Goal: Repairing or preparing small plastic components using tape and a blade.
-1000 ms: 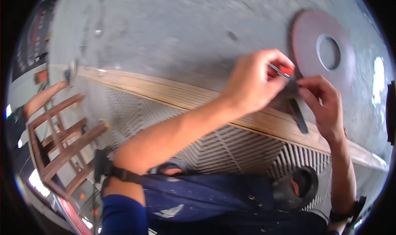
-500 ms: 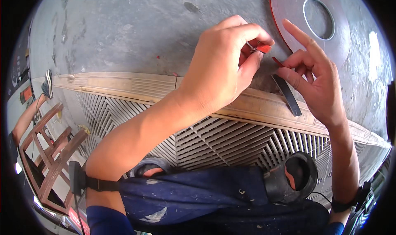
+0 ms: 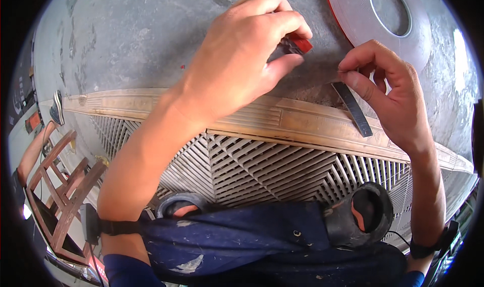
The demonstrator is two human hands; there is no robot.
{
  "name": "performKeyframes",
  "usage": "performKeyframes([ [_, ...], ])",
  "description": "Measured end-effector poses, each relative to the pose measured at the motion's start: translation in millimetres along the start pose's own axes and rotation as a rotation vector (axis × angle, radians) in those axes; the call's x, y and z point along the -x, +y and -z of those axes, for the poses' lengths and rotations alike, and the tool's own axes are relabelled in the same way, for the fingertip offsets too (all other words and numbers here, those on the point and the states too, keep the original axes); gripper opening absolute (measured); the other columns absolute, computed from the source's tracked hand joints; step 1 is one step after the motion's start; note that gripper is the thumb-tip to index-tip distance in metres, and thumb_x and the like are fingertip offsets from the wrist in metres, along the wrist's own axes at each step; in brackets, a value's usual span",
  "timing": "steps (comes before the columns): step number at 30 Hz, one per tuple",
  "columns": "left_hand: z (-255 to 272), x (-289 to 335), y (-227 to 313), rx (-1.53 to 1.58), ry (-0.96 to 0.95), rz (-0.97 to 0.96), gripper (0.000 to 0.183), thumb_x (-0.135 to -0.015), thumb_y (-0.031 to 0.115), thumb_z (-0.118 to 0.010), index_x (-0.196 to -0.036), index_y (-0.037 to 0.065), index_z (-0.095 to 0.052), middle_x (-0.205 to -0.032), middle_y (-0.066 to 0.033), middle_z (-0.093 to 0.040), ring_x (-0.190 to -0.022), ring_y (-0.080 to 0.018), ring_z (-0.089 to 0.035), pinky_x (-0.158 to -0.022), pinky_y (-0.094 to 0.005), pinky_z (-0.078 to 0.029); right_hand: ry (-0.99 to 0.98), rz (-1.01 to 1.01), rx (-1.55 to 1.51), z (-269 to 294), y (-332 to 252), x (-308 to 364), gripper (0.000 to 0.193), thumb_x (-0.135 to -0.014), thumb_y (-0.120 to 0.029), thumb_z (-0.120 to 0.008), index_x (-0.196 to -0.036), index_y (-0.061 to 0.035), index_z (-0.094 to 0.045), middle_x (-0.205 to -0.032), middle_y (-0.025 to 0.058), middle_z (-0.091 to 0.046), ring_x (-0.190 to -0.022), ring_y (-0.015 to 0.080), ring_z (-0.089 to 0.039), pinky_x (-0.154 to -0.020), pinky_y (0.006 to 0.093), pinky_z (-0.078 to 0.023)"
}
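Note:
My left hand [image 3: 242, 50] is above the grey tabletop, its fingers curled round a small red-and-dark piece [image 3: 302, 44]. Most of that piece is hidden by the fingers. To its right, my right hand [image 3: 390, 85] is closed, with thumb and forefinger pinched together. Whatever is between those fingertips is too small to make out. Just below them a narrow dark strip [image 3: 355, 113] slants across the table's wooden edge. Its upper end is close to the right fingertips; I cannot tell whether they touch. A large flat roll of red-edged tape [image 3: 353, 15] lies beyond the right hand.
The grey tabletop [image 3: 131, 50] has a carved wooden edge [image 3: 242, 118] with a slatted panel [image 3: 267, 161] beneath. A tiny red scrap [image 3: 183, 67] lies on the top. At the left are a brown wooden chair frame [image 3: 60, 201] and another person's arm [image 3: 38, 148].
My left hand has moved left and up, away from the right hand. The right forefinger, stretched out before, is now bent to the thumb. The red sliver at the right fingertips no longer shows.

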State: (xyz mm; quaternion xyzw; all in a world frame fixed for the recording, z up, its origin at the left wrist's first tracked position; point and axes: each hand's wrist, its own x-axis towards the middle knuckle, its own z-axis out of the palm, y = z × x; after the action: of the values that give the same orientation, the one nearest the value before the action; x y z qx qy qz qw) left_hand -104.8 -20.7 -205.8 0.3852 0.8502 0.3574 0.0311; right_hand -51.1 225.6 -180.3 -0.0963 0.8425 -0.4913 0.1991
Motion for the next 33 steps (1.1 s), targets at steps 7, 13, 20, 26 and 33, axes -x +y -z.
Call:
performKeyframes([
  [7, -10.2, -3.7, 28.6, 0.151, 0.156, 0.185, 0.034, -0.068, 0.009, -0.088, -0.098, 0.009, -0.074, -0.088, 0.0006, -0.062, -0.066, -0.0122, -0.048, -0.060, -0.0258, -0.043, -0.003, 0.034, 0.017, -0.6, 2.8, -1.1, 0.007, -0.097, -0.009, -0.067, -0.103, -0.0062, -0.067, -0.101, -0.0028, -0.066, -0.084, 0.0024, -0.052, -0.067, 0.0211, -0.037],
  [13, -20.6, 5.3, 42.0, 0.263, 0.167, 0.239, 0.017, -0.076, 0.004, -0.085, -0.088, 0.006, -0.073, -0.078, 0.0010, -0.062, -0.059, -0.0076, -0.045, -0.051, -0.0241, -0.035, 0.094, 0.138, 0.138, -4.0, -2.6, -3.7, 0.005, -0.093, -0.005, -0.068, -0.098, -0.0071, -0.068, -0.107, -0.0003, -0.067, -0.085, 0.0044, -0.054, -0.065, 0.0225, -0.037],
  [20, -21.1, 11.0, 45.0, 0.332, 0.162, 0.353, 0.011, -0.081, 0.001, -0.079, -0.086, 0.005, -0.071, -0.075, 0.0013, -0.061, -0.056, -0.0053, -0.041, -0.050, -0.0223, -0.031, 0.058, 0.049, 0.008, -4.7, -3.2, -1.7, 0.013, -0.089, -0.004, -0.072, -0.102, -0.0056, -0.072, -0.091, -0.0022, -0.069, -0.078, 0.0043, -0.056, -0.065, 0.0217, -0.038],
  [26, -16.2, 16.7, 36.7, 0.195, 0.092, 0.266, 0.020, -0.077, 0.006, -0.083, -0.093, 0.007, -0.071, -0.080, 0.0012, -0.061, -0.065, -0.0065, -0.046, -0.056, -0.0249, -0.035, 0.004, -0.094, -0.029, 0.1, -1.2, -5.4, 0.012, -0.091, -0.006, -0.072, -0.103, -0.0023, -0.071, -0.087, -0.0010, -0.068, -0.080, 0.0044, -0.058, -0.071, 0.0221, -0.042],
  [33, -3.4, 2.6, 8.3, 0.079, 0.068, 0.096, 0.031, -0.076, 0.006, -0.081, -0.105, 0.005, -0.072, -0.093, -0.0099, -0.060, -0.090, -0.0254, -0.062, -0.077, -0.0359, -0.050, -0.031, -0.155, 0.013, -1.3, -5.1, -11.5, 0.010, -0.095, -0.010, -0.068, -0.097, -0.0009, -0.066, -0.084, -0.0025, -0.060, -0.080, 0.0051, -0.051, -0.075, 0.0225, -0.042],
])
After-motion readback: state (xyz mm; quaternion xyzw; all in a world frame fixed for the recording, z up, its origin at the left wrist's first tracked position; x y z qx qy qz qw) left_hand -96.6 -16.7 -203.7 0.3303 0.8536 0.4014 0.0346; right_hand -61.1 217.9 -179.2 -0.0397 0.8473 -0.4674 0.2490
